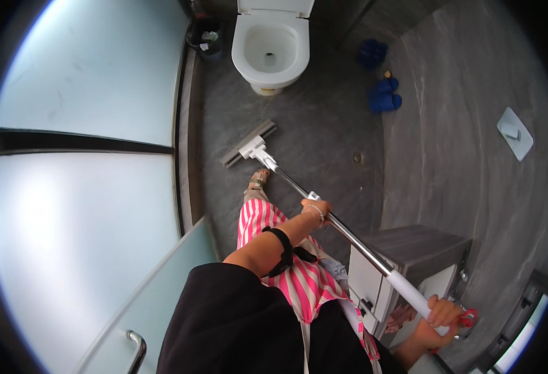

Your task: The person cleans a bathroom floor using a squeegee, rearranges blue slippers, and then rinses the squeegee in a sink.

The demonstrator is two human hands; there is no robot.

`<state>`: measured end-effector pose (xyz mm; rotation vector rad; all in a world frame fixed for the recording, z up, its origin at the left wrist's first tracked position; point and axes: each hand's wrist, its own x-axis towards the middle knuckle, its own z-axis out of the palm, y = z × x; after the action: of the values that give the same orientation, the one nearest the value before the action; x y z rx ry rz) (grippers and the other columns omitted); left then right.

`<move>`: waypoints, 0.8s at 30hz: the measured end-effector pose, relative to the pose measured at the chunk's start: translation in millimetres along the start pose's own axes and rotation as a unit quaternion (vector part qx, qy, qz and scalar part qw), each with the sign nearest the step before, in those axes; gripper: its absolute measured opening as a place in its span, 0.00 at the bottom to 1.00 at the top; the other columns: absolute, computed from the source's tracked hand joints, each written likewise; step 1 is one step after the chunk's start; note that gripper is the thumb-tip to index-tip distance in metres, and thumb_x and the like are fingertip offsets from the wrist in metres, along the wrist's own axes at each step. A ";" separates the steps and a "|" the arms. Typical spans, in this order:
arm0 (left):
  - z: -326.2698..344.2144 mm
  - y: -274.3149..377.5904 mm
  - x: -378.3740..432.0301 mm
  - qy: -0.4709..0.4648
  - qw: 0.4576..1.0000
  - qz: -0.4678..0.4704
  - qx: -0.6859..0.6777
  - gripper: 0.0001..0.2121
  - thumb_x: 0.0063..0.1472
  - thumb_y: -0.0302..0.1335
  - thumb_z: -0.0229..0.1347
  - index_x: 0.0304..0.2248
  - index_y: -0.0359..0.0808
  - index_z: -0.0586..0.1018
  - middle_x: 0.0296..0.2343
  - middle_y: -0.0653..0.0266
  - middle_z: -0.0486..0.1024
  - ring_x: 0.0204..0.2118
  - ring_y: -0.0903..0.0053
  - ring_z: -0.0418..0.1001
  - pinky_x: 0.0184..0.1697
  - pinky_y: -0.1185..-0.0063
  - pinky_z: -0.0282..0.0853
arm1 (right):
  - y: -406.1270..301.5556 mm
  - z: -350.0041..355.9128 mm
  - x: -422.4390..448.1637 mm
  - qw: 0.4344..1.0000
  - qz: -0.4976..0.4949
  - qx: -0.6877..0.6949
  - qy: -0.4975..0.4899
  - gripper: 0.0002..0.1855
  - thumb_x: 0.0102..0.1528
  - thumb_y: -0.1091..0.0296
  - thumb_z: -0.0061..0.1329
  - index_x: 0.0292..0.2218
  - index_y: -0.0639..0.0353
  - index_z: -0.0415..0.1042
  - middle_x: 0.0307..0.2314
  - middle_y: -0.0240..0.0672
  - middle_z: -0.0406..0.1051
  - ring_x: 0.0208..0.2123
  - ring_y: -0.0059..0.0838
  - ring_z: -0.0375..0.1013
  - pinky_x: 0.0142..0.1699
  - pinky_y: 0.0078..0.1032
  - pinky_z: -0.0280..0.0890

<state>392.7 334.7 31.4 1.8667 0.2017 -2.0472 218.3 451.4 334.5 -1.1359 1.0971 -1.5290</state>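
Note:
A squeegee-type sponge mop lies diagonally before me, its wide head (249, 144) on the dark grey floor, in front of the toilet. My left hand (318, 210) is closed around the metal pole (358, 241) at about mid-length, just below a white collar. At the upper end, my right hand (443, 315) grips the white handle (408, 293). A red loop (469, 318) hangs from that end. One sandalled foot (259, 178) stands close behind the mop head.
The white toilet (271, 51) has its lid raised. Beside it is a black-lined bin (205, 41). Blue slippers (385, 95) stand along the right wall, near a floor drain (357, 158). A cabinet (414, 245) is at right; a glass door (162, 285) with a metal handle is at left.

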 end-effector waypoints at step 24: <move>-65.6 -35.4 -24.0 0.030 0.968 0.119 -0.217 0.09 0.43 0.29 0.53 0.17 0.38 0.64 0.12 0.68 0.60 0.11 0.78 0.60 0.11 0.82 0.58 | 12.2 -16.8 69.4 0.925 0.025 0.227 -0.303 0.10 0.39 0.65 0.45 0.14 0.52 0.59 0.09 0.25 0.60 0.11 0.17 0.58 0.21 0.16 0.50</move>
<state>442.7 393.9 42.6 1.5935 0.3876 -1.6294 192.5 383.8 331.2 -1.1230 0.3262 -1.1767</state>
